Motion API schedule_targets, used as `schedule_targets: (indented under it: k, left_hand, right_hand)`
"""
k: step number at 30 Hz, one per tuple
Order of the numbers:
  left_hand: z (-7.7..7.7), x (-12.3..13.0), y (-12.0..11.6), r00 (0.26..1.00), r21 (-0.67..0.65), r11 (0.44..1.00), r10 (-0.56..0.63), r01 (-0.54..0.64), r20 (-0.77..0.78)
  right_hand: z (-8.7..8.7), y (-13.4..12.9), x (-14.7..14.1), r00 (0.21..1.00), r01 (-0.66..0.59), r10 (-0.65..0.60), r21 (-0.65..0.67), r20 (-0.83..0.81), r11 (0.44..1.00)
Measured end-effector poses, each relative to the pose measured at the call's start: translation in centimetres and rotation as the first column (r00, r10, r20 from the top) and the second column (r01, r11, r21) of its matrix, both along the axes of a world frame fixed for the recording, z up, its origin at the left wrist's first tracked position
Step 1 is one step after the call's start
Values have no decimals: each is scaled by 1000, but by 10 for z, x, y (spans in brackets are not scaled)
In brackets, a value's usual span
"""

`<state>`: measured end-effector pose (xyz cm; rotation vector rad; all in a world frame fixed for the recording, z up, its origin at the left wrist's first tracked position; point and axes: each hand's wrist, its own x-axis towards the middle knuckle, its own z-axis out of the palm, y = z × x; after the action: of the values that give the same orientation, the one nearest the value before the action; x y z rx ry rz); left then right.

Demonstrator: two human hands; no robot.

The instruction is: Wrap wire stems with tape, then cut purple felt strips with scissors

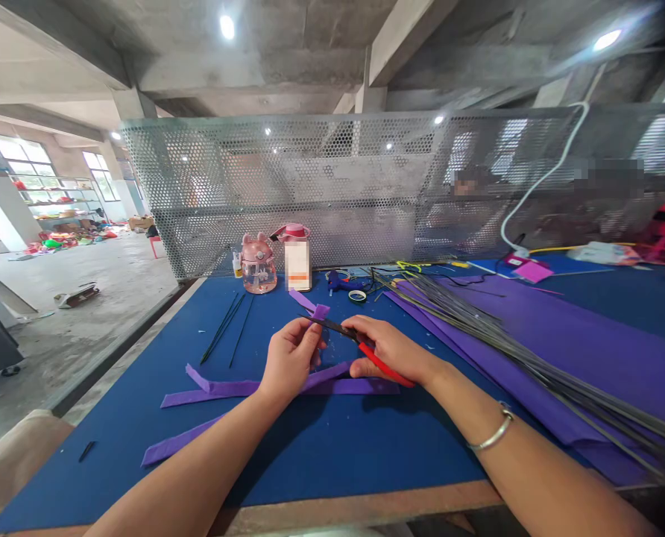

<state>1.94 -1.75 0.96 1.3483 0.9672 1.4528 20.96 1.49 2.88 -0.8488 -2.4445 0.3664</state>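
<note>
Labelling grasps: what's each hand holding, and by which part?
Right hand: scissors, by the red handles. Left hand: purple strip, pinched between thumb and fingers beside where the scissors cross it.

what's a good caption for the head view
Left hand steadies a purple felt strip as red-handled scissors in the right hand meet it

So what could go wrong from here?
The scissors' blades are right by the fingertips of the left hand, which pinches a purple strip, so a slip might nick a finger.

Loose strips lie beneath both hands and might get snagged or snipped by mistake.

The bangle on the right wrist sits close to the purple sheet and could catch its edge.
</note>
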Motion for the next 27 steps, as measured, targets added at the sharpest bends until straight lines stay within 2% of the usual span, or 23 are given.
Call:
schedule_targets:
  k: [27]
  left_hand:
    - [2,1,-1,998,-71,997,33,-28,61]
  right_hand:
    - [1,-3,0,997,31,-40,-123,-70,992]
